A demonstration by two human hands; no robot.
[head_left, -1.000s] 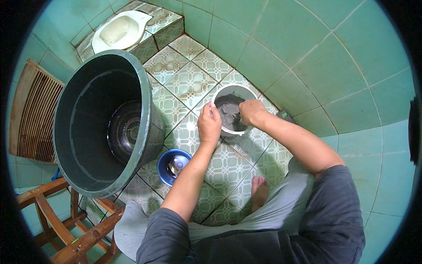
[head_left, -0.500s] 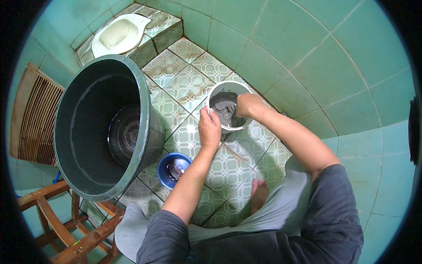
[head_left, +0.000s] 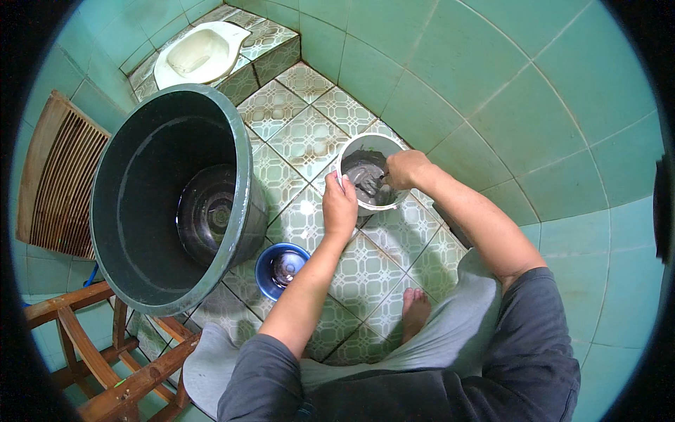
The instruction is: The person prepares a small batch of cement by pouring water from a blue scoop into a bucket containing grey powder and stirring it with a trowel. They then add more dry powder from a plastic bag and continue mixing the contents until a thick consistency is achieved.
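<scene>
A white bucket stands on the tiled floor, with thick wet grey paste inside. My left hand grips the bucket's near-left rim, thumb on the inside edge and fingers outside. Closed into a fist, my right hand is over the bucket's right rim. It holds a thin dark tool, mostly hidden by the fingers, that reaches down to the paste. Left of my left forearm sits a small blue bowl with a little liquid in it.
A large dark green tub stands on the left, with a little water at its bottom. Behind it is a squat toilet on a raised step. A slatted wooden panel and wooden frame are at far left. Green tiled wall rises on the right.
My right hand has shifted slightly right and up from the paste toward the rim, so the dark tool now shows. The paste's surface has changed shape. The whole view has shifted slightly.
</scene>
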